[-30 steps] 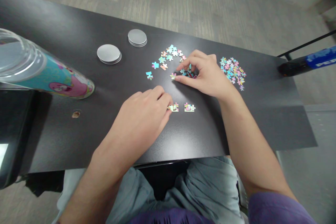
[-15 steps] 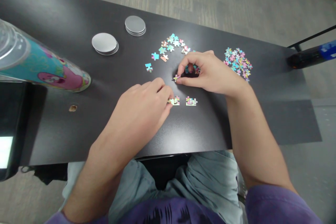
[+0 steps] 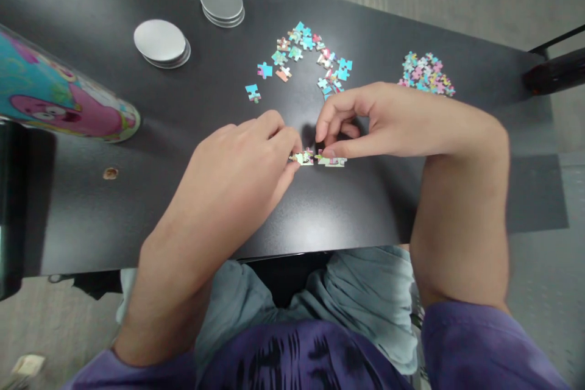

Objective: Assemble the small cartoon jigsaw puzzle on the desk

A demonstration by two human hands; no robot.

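Observation:
My left hand [image 3: 247,164] is closed in a pinch at the edge of a small, pale jigsaw puzzle piece [image 3: 306,159] that lies on the dark table. Just to its right, my right hand [image 3: 370,122] has its thumb and fingers bent around a small pink and yellow-green puzzle piece [image 3: 319,156]; the fingertips partly cover it. Under and beside that thumb lies another pale puzzle piece [image 3: 337,163]. Farther out, several loose puzzle pieces [image 3: 296,52] are spread in an arc, mostly blue, pink and orange.
A denser pile of puzzle pieces [image 3: 427,73] lies at the right. Two stacks of silver discs, one nearer [image 3: 159,40] and one farther [image 3: 222,1], stand at the upper left. A tall cartoon-printed tube [image 3: 73,97] and a black device [image 3: 11,207] occupy the left side.
My right hand has brought its puzzle piece down toward me, into the gap between the two pale pieces. My left hand keeps its pinch. The view has shifted slightly.

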